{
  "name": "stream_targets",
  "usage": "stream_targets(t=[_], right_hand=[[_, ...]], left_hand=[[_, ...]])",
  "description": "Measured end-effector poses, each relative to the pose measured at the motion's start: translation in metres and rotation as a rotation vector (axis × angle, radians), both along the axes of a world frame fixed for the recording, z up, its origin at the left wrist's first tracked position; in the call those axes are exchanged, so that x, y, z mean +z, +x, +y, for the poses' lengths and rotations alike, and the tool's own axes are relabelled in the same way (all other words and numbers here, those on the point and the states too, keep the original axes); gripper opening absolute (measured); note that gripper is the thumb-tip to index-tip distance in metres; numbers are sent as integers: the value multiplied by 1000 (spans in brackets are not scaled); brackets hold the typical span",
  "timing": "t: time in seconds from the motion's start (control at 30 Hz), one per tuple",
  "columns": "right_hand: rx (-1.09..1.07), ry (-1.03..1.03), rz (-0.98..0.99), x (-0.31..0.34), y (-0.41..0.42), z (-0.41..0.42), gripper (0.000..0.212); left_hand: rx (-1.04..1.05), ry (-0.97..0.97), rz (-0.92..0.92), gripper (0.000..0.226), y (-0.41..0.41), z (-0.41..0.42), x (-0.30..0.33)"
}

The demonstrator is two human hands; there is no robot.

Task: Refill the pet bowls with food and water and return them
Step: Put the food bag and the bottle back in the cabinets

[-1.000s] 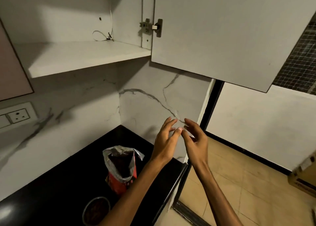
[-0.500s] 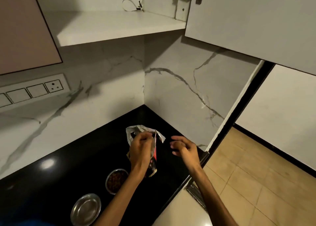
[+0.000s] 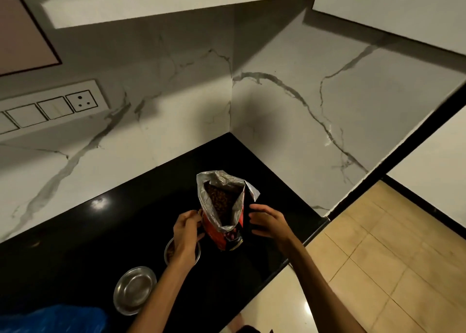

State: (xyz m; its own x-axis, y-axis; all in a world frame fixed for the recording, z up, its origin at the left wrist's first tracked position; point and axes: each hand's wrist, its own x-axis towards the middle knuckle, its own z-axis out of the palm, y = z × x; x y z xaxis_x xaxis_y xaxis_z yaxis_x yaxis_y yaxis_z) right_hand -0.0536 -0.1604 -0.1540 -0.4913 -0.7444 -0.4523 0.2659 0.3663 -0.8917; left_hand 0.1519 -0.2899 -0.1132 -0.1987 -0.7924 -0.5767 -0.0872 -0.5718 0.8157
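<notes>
An opened bag of pet food [image 3: 223,211] stands upright on the black countertop [image 3: 106,234], near the corner where two marble-patterned walls [image 3: 161,121] meet. Its silver-lined mouth gapes wide, and brown kibble [image 3: 222,198] shows inside; the lower outside of the bag is red and black. The left hand [image 3: 187,229] touches the bag's left side with fingers curled toward it, apparently pinching the edge, though the grip itself is partly hidden. The right hand [image 3: 268,223] is just beside the bag's right side, fingers bent and spread in a loose cup; whether they touch the bag cannot be told. Beneath the left wrist sits a steel bowl [image 3: 169,250] holding some kibble, mostly covered by the hand. Nearer the person and to the left, a second steel bowl [image 3: 135,288] rests on the countertop with nothing visible in it. A blue plastic item [image 3: 55,319] lies at the lower left edge. A white switch panel with a socket [image 3: 50,106] is mounted on the left wall, and tan floor tiles [image 3: 393,257] lie to the right.
</notes>
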Motion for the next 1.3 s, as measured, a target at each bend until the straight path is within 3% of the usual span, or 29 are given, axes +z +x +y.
stream_targets(t=[0.2, 0.5, 0.7, 0.83, 0.93, 1.3], right_hand=[[124, 33, -80, -19, -12, -24, 37], [227, 28, -222, -42, -32, -52, 55], [334, 34, -277, -43, -38, -64, 63], [358, 28, -264, -43, -40, -65, 58], [372, 20, -230, -43, -39, -67, 65], [321, -36, -201, -26, -37, -62, 66]], left_hand=[[-76, 165, 33, 32, -11, -5, -22], [-67, 264, 131, 41, -17, -14, -27], [-22, 297, 145, 72, -23, -18, -34], [-2, 308, 157, 69, -25, -19, -36], [1, 304, 174, 34, -29, -22, -38], [-69, 176, 126, 55, -23, -18, -21]])
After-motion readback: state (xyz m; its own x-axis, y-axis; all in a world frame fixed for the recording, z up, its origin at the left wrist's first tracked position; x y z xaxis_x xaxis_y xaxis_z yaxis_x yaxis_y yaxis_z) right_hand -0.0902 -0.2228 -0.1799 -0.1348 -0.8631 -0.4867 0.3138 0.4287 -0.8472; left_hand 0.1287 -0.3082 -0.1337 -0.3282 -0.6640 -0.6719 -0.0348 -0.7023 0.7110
